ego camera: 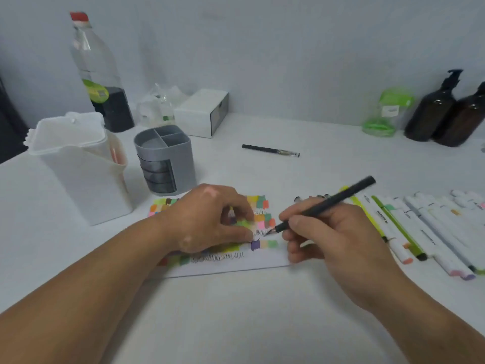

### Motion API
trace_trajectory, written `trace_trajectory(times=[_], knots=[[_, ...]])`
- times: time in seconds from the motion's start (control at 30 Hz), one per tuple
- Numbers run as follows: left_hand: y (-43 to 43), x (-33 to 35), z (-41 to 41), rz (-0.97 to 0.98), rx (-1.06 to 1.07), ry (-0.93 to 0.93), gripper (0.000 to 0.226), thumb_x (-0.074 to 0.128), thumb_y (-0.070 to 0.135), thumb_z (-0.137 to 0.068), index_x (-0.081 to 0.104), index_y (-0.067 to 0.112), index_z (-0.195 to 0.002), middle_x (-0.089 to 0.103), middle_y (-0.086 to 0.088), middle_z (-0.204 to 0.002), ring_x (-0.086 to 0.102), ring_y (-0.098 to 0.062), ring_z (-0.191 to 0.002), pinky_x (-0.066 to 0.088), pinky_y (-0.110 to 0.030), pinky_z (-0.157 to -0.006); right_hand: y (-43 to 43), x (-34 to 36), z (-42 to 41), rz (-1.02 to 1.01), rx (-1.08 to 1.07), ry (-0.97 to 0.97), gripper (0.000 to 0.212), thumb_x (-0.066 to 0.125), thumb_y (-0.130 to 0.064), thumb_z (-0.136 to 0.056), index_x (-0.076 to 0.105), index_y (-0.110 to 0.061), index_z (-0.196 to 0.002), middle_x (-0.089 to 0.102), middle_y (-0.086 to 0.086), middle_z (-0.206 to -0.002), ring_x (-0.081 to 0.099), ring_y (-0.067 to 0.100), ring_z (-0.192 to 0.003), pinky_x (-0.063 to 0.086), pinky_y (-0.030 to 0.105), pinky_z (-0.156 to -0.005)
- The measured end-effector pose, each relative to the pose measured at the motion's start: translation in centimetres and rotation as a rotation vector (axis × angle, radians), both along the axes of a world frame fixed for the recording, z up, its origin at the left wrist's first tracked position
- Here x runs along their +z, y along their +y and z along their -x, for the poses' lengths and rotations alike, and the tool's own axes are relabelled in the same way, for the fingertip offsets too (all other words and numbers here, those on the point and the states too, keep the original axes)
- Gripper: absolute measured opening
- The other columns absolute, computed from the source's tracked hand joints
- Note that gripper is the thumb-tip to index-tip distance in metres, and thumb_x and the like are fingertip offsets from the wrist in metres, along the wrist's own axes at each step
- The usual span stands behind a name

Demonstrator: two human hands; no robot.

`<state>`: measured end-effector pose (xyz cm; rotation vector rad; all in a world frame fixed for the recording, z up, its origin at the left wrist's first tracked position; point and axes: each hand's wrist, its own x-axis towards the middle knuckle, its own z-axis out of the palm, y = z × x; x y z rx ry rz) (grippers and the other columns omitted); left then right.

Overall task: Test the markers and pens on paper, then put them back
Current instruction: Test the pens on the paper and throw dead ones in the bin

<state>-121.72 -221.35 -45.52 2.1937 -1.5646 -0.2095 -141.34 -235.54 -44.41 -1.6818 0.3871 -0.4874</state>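
A white paper sheet (236, 266) lies on the table, covered with coloured swatches and black scribbles. My left hand (210, 219) rests on it with curled fingers pressing the sheet down. My right hand (333, 240) grips a black pen (325, 206) slanted up to the right, its tip touching the paper beside a purple swatch. A row of white markers (433, 232) and a green fineliner (399, 227) lies to the right. Another black pen (270, 150) lies farther back. A grey pen holder (165, 158) stands behind the paper.
A translucent lidded marker box (78, 166) stands at the left. Behind it are a tall plastic bottle (97, 69), a white box (202, 111) and crumpled plastic. A green container (385, 114) and two brown pump bottles (441, 111) stand by the back wall on the right.
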Motion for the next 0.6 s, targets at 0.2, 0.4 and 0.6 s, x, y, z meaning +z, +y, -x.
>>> trace_trajectory(times=[0.2,0.4,0.6], knots=[[0.0,0.3,-0.7,-0.081,-0.04,0.035,0.027,0.075,0.06,-0.078,0.073,0.045,-0.101,0.059,0.022,-0.101,0.055,0.002,-0.089,0.04,-0.01,-0.067,1.9,-1.3,-1.6,0.126,0.04,0.103,0.012,0.072,-0.018,-0.079,0.066,-0.016,-0.069,0.063,0.008,-0.051,0.058,0.017,-0.044,0.048,0.024,-0.046],[-0.4,0.2,-0.5,-0.095,-0.018,0.039,0.031,0.079,0.059,-0.074,0.073,0.044,-0.1,0.053,0.025,-0.097,0.051,0.009,-0.08,0.033,-0.01,-0.061,2.0,-2.0,-2.2,0.206,0.056,0.155,0.004,0.071,-0.016,-0.079,0.073,-0.017,-0.075,0.067,0.007,-0.054,0.062,0.017,-0.047,0.049,0.024,-0.049],[-0.4,0.3,-0.4,-0.107,-0.013,0.047,0.031,0.079,0.059,-0.074,0.073,0.043,-0.099,0.053,0.025,-0.099,0.05,0.012,-0.08,0.032,-0.011,-0.062,2.4,-1.8,-2.4,0.256,0.012,0.207,0.002,0.073,-0.015,-0.077,0.073,-0.017,-0.075,0.063,0.006,-0.049,0.056,0.014,-0.041,0.044,0.023,-0.043]])
